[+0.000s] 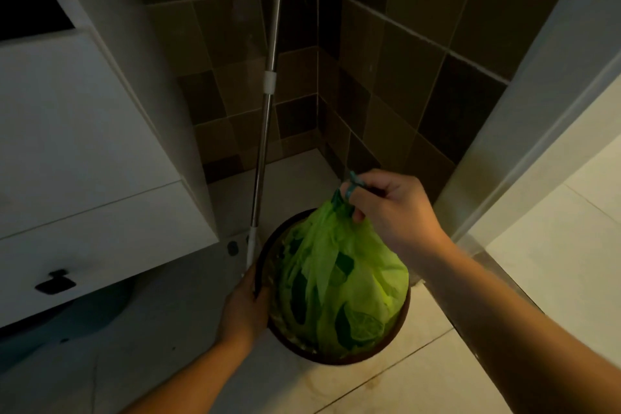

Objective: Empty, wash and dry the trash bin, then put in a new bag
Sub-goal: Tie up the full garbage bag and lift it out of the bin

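The task looks barely begun — the right hand (389, 208) pinches the gathered neck of the full green bag (342, 282), which sits in the trash bin (263, 262) on the floor, while the left hand (243, 306) grips the bin's rim. Emptying, washing, drying and rebagging remain.

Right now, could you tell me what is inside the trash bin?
A full green bag fills the trash bin; the right hand grips its gathered top, and the left hand holds the rim. The bag hides its contents and the bin's bottom.
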